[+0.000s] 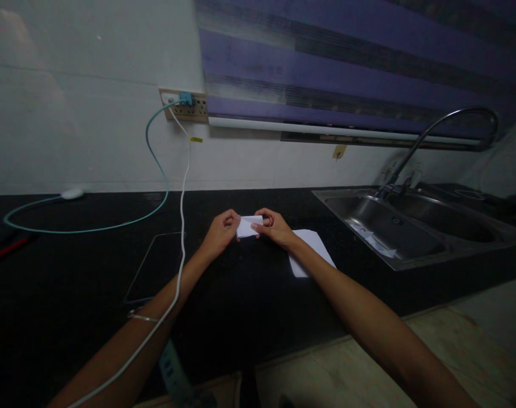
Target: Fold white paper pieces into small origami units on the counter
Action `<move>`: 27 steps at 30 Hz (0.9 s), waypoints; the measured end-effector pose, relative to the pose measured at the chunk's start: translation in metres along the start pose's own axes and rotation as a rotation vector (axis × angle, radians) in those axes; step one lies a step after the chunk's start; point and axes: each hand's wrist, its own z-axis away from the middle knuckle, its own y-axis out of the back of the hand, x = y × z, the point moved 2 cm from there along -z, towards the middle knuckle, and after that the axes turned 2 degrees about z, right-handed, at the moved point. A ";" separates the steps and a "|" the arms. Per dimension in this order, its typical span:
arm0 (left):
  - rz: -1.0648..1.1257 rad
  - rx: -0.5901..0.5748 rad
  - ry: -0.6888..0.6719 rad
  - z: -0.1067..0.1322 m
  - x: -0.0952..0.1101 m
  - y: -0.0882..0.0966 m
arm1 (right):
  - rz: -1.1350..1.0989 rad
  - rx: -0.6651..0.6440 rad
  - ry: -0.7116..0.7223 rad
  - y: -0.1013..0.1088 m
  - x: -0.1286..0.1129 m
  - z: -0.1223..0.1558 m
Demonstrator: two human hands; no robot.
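Note:
Between my two hands is a small folded piece of white paper, held just over the black countertop. My left hand pinches its left end with thumb and fingers. At the other end my right hand grips it, the thumb lying across the front face and fingers behind. More white paper lies flat on the counter, partly covered by my right forearm. How many sheets are there I cannot tell.
A double steel sink with a curved faucet is at right; white paper pieces lie on its near-left ledge. A dark flat tablet-like device rests left. A white cable crosses my left forearm; a teal cable hangs from the wall socket.

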 end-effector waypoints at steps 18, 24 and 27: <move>-0.144 -0.038 -0.019 -0.007 -0.019 0.001 | 0.003 -0.087 0.009 -0.007 0.004 0.000; -0.214 0.002 -0.080 -0.008 -0.016 0.001 | 0.044 -0.093 -0.016 -0.009 0.005 0.000; -0.150 -0.016 -0.026 -0.007 -0.015 0.000 | 0.031 -0.095 -0.017 -0.009 0.005 0.000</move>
